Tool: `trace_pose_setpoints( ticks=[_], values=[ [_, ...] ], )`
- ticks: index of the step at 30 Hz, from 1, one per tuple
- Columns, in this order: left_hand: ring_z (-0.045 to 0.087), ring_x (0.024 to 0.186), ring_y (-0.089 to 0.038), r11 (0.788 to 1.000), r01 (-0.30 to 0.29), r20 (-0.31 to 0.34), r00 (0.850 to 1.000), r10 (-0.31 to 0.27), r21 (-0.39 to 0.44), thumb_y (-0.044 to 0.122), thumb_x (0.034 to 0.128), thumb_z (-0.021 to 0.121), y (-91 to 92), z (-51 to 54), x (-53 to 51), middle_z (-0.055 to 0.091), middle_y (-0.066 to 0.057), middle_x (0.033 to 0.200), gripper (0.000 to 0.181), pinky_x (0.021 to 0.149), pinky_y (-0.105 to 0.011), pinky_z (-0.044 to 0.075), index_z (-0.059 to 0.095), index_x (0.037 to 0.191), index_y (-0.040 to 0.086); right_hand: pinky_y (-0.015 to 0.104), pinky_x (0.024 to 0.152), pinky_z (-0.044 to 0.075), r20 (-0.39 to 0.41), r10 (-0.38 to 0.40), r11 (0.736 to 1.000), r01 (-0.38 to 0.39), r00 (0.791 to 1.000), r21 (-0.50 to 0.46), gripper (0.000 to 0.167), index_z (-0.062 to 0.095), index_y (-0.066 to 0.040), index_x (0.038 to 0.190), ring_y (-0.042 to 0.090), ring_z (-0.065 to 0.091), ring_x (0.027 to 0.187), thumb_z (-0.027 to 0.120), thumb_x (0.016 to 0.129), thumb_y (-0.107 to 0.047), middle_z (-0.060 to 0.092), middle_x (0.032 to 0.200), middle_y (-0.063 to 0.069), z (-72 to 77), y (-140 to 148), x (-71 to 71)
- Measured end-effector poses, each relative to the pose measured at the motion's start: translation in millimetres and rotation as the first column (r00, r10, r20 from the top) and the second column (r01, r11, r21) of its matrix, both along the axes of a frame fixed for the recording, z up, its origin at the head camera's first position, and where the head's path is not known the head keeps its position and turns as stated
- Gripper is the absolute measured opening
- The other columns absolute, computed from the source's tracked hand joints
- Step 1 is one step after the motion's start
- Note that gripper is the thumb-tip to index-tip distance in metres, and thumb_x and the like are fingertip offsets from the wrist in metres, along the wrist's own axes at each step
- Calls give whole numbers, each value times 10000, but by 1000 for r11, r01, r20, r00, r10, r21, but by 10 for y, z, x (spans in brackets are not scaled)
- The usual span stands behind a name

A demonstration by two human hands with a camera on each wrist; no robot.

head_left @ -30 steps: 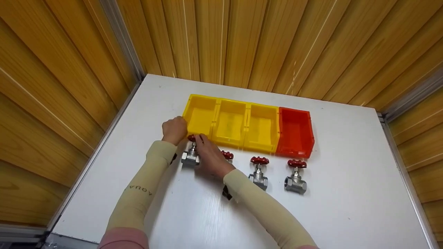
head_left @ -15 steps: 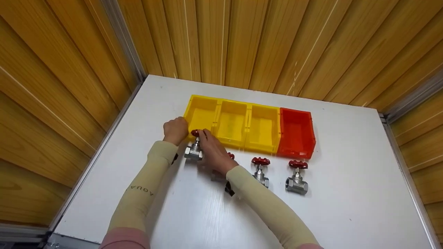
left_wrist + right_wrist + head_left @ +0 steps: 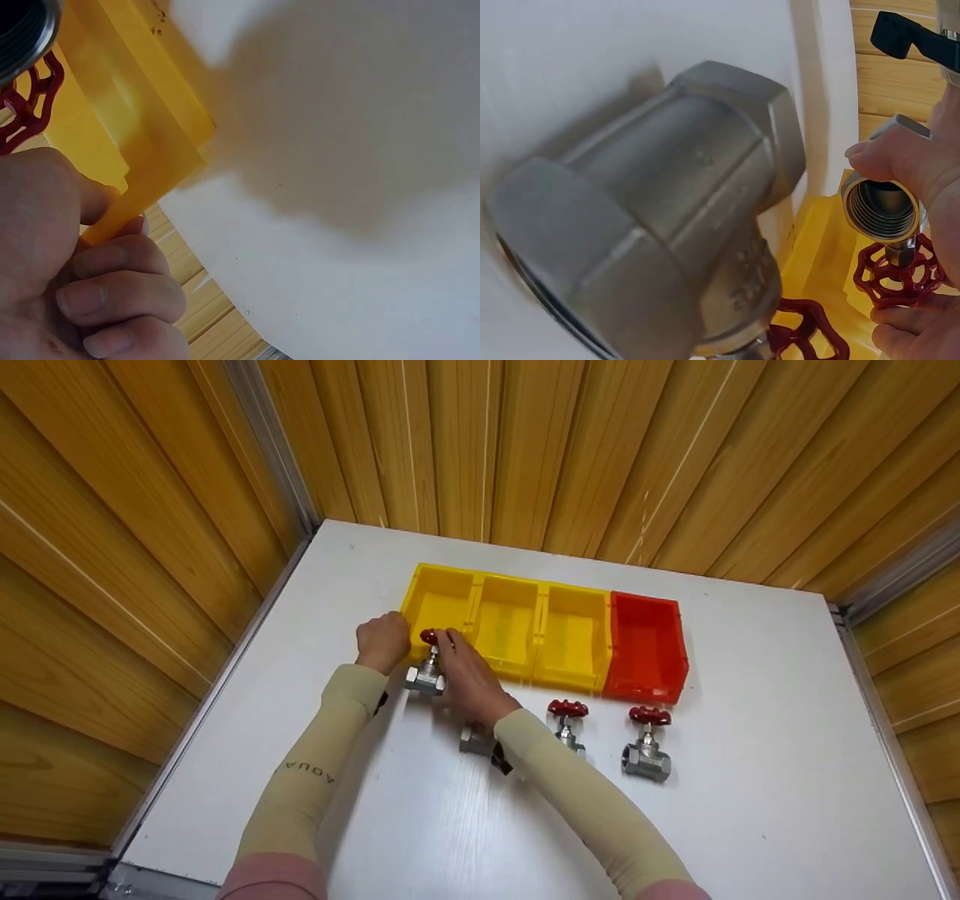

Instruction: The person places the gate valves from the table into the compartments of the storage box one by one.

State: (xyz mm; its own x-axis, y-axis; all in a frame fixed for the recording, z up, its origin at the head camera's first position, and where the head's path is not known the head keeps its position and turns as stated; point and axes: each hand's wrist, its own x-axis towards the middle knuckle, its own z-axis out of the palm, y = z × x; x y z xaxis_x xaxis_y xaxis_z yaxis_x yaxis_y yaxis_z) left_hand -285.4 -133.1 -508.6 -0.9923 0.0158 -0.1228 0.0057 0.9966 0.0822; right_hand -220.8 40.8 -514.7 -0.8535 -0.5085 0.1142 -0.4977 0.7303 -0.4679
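Observation:
My left hand (image 3: 382, 642) pinches the rim at the front left corner of the leftmost yellow bin (image 3: 441, 611); the left wrist view shows thumb and curled fingers on either side of the bin's wall (image 3: 154, 169). My right hand (image 3: 474, 679) holds a metal gate-type valve (image 3: 425, 680) with a red handwheel (image 3: 897, 274), raised off the table at that bin's front edge. Its handwheel is uppermost in the head view, over the bin's opening. Below the right wrist lies a second valve (image 3: 475, 740), largely hidden by the arm, but large in the right wrist view.
Two more valves, one partly behind the right sleeve (image 3: 568, 709) and one fully visible (image 3: 646, 757), lie on the white table (image 3: 772, 720). Two further yellow bins (image 3: 506, 615) and a red bin (image 3: 649, 645) continue the row. Wood-panelled walls (image 3: 562, 450) border the table.
My right hand has lifted the valve and carried it forward and slightly right, toward the leftmost bin. My left hand keeps its grip on the bin's corner.

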Motion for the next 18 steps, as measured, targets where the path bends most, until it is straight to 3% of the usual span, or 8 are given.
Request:
trace_pose_setpoints(
  ticks=[7,15,18],
  values=[
    [690,808,-326,1000,23,-5,1000,-23,0,194,968,531,-14,-50,22,679,-167,896,244,709,-472,567,622,1006,-30,396,1126,354,1,-17,1000,17,1000,-5,1055,224,-90,1489,275,423,1315,883,686,-276,314,1493,141,15,-12,-29],
    [692,808,-323,1000,5,1,1000,-5,-18,210,967,529,-15,-32,-19,678,-167,898,255,723,-472,569,606,1010,-29,413,1122,356,-48,-2,1000,3,999,15,965,235,-63,1477,320,431,1329,820,761,-338,302,1500,198,78,-1,-131],
    [693,809,-322,1000,2,6,1000,-2,-13,207,969,518,-16,-44,-17,679,-168,901,255,713,-467,570,603,1012,-29,428,1137,329,-21,-11,1000,11,1000,15,993,226,-67,1485,344,390,1374,829,749,-348,268,1527,215,92,6,-140]
  ],
)
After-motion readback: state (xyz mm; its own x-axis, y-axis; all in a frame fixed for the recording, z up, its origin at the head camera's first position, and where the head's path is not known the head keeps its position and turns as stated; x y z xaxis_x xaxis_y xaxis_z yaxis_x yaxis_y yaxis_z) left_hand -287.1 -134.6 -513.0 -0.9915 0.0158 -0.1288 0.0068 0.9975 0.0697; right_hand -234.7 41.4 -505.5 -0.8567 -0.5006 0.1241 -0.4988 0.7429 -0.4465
